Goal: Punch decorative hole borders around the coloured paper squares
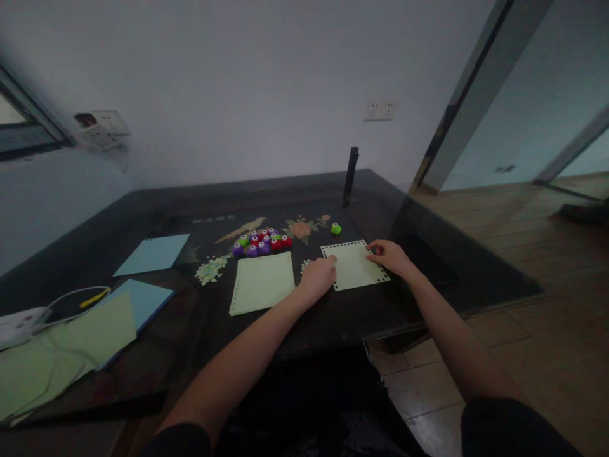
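A pale green paper sheet [356, 270] with a row of small punched holes along its edges lies on the dark table in front of me. My left hand [318, 278] has its fingers curled at the sheet's left edge, a fingertip pressing on it. At the right edge, my right hand [387, 256] grips the paper between thumb and fingers. Left of my left hand is a stack of pale green sheets [264, 281], with holes along its border. One green craft punch [335, 228] stands just beyond the held sheet.
Several red, purple and green craft punches [262, 242] cluster behind the stack. Small pale paper bits [212, 270] are heaped to its left. Blue sheets [155, 254], loose green sheets [109, 324] and a white power strip [21, 327] occupy the left side. A black upright post [351, 176] stands at the back.
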Demonstrator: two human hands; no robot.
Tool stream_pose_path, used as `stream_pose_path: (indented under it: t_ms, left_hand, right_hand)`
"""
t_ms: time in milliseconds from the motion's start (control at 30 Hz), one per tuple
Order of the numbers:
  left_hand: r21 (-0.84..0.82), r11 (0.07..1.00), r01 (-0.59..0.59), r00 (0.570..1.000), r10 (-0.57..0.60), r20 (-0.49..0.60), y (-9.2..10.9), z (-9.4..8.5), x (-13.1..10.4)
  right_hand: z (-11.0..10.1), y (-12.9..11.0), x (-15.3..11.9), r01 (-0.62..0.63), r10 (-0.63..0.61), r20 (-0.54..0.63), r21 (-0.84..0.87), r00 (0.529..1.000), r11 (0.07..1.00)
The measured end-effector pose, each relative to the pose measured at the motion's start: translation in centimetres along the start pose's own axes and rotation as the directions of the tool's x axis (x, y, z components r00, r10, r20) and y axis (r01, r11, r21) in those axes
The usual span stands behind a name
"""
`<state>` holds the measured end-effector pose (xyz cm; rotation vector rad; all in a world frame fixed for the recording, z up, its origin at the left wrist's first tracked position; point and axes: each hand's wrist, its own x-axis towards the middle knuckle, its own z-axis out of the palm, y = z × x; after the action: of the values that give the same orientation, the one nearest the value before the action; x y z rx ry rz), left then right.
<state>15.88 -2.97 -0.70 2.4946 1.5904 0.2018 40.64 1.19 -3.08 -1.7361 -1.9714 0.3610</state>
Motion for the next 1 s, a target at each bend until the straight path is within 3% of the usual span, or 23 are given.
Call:
stream_pose_path:
  t_ms: [333, 467, 567, 633, 733, 900, 1000]
  left_hand:
    - [-0.008, 1.0, -0.009, 1.0, 0.009, -0.014, 0.0, 0.0, 0.0]
    - [-0.06, 0.998, 0.027, 0.997, -0.031, -0.067, 0.4, -2.0, -0.4]
    - [-0.154, 0.987, -0.035, 0.984, 0.007, -0.176, -0.5, -4.6, -0.9]
    - [-0.207, 0.975, -0.084, 0.967, 0.03, -0.252, -2.3, -6.1, -1.4]
    - [-0.184, 0.981, -0.061, 0.949, -0.001, -0.317, -7.2, -7.2, -2.8]
    - [-0.112, 0.993, 0.031, 0.931, -0.069, -0.359, -16.0, -5.9, -5.8]
    - [-0.091, 0.993, 0.075, 0.942, -0.1, -0.321, -18.6, -5.0, -6.8]
  right_hand:
    - [-0.4, -0.3, -0.1, -0.02, 0.02, 0.01, 0.014, 1.0, 1.0]
    - [-0.7, -0.6, -0.1, -0.026, 0.029, -0.087, 0.037, 0.996, 0.999]
    - [-1.2, -1.8, -0.2, -0.014, 0.029, -0.171, 0.091, 0.985, 0.996]
    - [-1.6, -3.4, -0.3, 0.027, -0.002, -0.19, 0.129, 0.982, 0.991]
    - [-1.6, -7.1, -0.4, 0.147, -0.114, -0.19, 0.169, 0.975, 0.975]
    - [0.8, -14.4, 0.0, 0.312, -0.319, -0.012, 0.249, 0.948, 0.917]
    - [3.2, -17.7, 1.1, 0.405, -0.428, 0.119, 0.179, 0.896, 0.897]
